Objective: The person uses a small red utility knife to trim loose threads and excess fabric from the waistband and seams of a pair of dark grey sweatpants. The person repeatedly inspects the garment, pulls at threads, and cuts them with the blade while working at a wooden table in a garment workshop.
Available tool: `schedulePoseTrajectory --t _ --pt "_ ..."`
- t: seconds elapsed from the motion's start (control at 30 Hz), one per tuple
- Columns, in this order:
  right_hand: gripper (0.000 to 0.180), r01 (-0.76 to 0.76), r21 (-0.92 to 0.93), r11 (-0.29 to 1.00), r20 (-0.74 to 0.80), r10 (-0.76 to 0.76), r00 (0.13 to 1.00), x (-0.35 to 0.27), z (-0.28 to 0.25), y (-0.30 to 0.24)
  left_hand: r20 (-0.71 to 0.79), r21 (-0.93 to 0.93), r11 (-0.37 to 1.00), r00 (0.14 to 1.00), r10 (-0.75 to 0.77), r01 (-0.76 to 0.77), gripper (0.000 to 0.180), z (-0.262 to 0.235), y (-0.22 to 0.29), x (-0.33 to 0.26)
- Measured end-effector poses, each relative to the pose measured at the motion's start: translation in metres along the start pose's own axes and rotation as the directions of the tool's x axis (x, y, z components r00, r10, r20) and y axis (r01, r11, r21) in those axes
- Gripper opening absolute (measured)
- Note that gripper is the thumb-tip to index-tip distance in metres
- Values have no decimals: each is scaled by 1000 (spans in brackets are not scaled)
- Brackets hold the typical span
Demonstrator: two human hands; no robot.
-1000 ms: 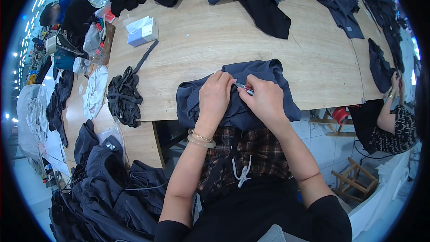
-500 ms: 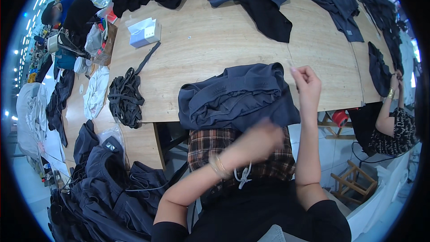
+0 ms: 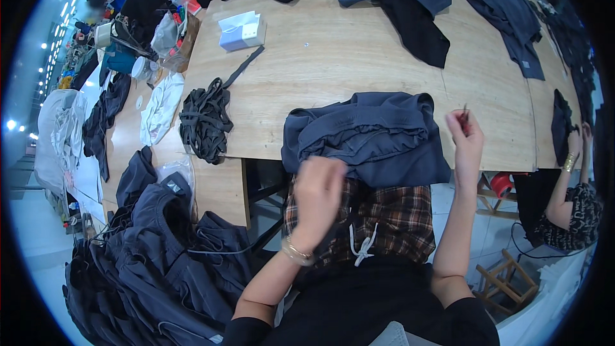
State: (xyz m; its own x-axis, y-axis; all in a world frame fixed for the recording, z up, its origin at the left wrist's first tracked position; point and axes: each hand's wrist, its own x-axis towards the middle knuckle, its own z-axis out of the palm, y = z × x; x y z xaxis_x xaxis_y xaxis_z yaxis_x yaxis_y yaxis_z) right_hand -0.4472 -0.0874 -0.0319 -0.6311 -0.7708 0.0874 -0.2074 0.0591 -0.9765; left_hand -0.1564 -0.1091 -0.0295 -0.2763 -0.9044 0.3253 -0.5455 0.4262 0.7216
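A dark navy garment [image 3: 378, 134] with a gathered waistband lies bunched at the table's near edge, partly over my lap. My left hand [image 3: 318, 189] is at its near left edge, back upward. Its fingers are bent and a little blurred, so whether they grip the cloth does not show. Off the garment's right side, my right hand [image 3: 466, 138] is raised and closed on a small dark pointed tool [image 3: 466, 111]. Most of that tool is hidden in the fingers, and its exact kind cannot be made out.
On the wooden table [image 3: 359, 64] are a tissue box [image 3: 243, 32], a heap of dark straps [image 3: 206, 122] and dark clothes [image 3: 416, 9]. More navy garments [image 3: 157, 243] pile up at my left. Beside a wooden stool [image 3: 509, 279], another person's hand [image 3: 574, 144] handles dark cloth.
My left hand has swept left, from the garment's near right side to its near left edge. The dark tool in my right hand now shows more clearly. The whole view has shifted.
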Motion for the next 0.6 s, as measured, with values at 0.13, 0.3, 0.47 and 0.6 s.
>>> schedulePoseTrajectory --t 0.13,0.3,0.47,0.6 --pt "18 86 -187 979 393 -6 920 -12 39 -10 -184 -51 961 943 -277 273 12 -27 -43 12" --pt "22 521 -321 790 504 -323 801 5 99 19 -71 199 980 997 21 -6 26 -27 -44 30" --pt "29 -138 161 977 327 79 942 45 56 4 -4 -847 525 989 149 -83 23 -77 18 47" --pt "33 -16 226 974 234 -39 972 48 4 -9 -102 -870 -205 244 964 448 38 -144 82 26"
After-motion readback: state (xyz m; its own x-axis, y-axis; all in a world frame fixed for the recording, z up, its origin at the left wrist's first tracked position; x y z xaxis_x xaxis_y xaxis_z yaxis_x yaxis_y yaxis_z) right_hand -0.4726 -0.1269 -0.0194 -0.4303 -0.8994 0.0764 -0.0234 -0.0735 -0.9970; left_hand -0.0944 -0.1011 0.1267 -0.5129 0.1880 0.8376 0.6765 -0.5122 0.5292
